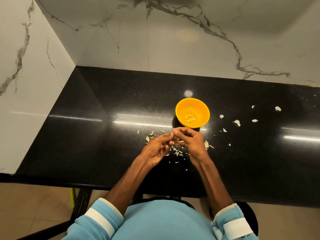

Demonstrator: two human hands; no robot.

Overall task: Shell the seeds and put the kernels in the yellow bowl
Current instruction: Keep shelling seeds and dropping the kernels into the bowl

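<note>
Both hands meet low over the black granite countertop [97,104], just short of the yellow bowl [181,108]. The left hand [158,148] comes in from the near left with its palm turned partly up and its fingers curled. The right hand [189,141] comes in from the near right, back uppermost, knuckles bent. Their thumbs and forefingers press together at one spot in a pinch. Whatever sits between the tips is covered by them, so I cannot tell whether a seed is held there or which way it points. Both forearms are bare, slanting in from light blue sleeves [97,220] with white bands.

Three or four unshelled seeds [151,133] lie on the counter just left of the fingertips. The biggest has its long axis running roughly away from the person; the others are too small to judge. A small heap of pale kernels [189,118] rests in the bottom of the bowl, which stands upright just beyond the hands.

Pale husk fragments [178,152] litter the counter under and between the wrists, with larger husk flakes [237,122] scattered well to the right of the bowl. White veined marble walls [121,32] close the corner behind and to the left. A black chair frame [81,203] shows below the counter's near edge.
</note>
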